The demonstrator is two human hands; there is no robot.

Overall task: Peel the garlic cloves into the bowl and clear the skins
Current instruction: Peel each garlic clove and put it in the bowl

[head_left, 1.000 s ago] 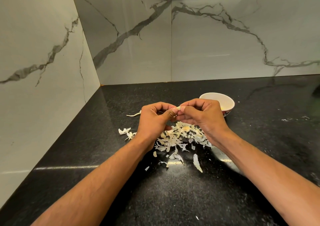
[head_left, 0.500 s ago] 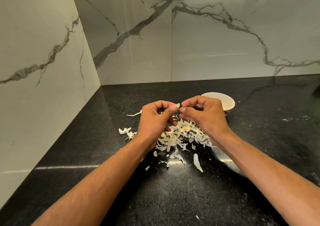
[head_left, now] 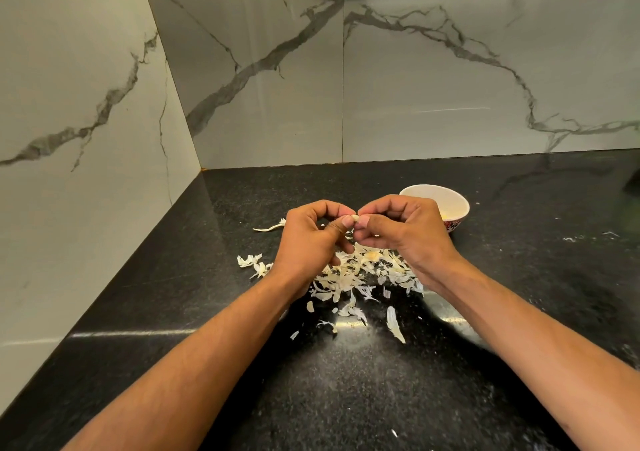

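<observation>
On the speckled black stone counter [head_left: 346, 398], above the heap of papery skins [head_left: 349, 277], left hand [head_left: 311, 239] and right hand [head_left: 405, 232] pinch one small pale garlic clove [head_left: 354, 218] between thumbs and forefingers, the white bowl [head_left: 437, 201] nearer the right.

Bright overhead light, glare streaks on black counter [head_left: 145, 333], wide-angle edge warp, sharp focus.

This place looks like a home kitchen: a black speckled stone counter [head_left: 346, 398] meets in the far left corner two walls of grey-veined marble tiles [head_left: 433, 70], and garlic skins [head_left: 349, 277] lie beside a small bowl [head_left: 446, 196] on it
</observation>
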